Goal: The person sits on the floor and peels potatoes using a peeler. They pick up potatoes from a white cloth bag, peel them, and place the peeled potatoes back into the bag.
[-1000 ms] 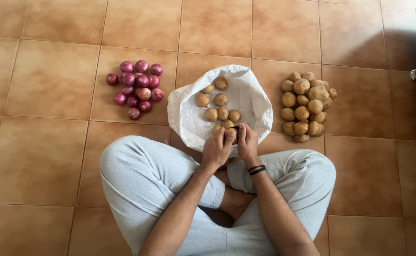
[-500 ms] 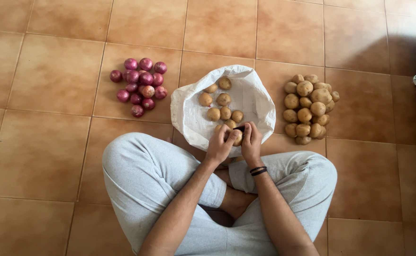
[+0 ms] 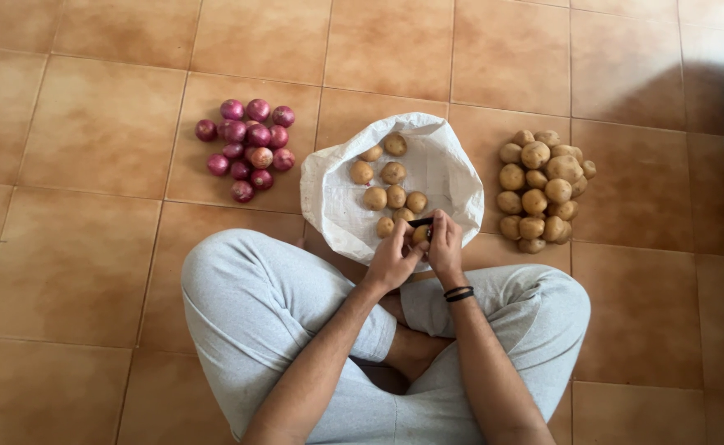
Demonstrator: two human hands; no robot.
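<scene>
On the tiled floor [image 3: 90, 247], a heap of red onions [image 3: 246, 147] lies at the left, well apart from the white sack [image 3: 448, 177]. At the sack's near edge the left hand [image 3: 391, 262] and right hand [image 3: 446, 247] both close around one potato [image 3: 419, 234], a small dark thing touching its top. A firm, steady two-handed hold over the sack seems wise. Loose potatoes in the sack [image 3: 391, 185] rest inside; at the right lies a potato pile [image 3: 543, 189].
</scene>
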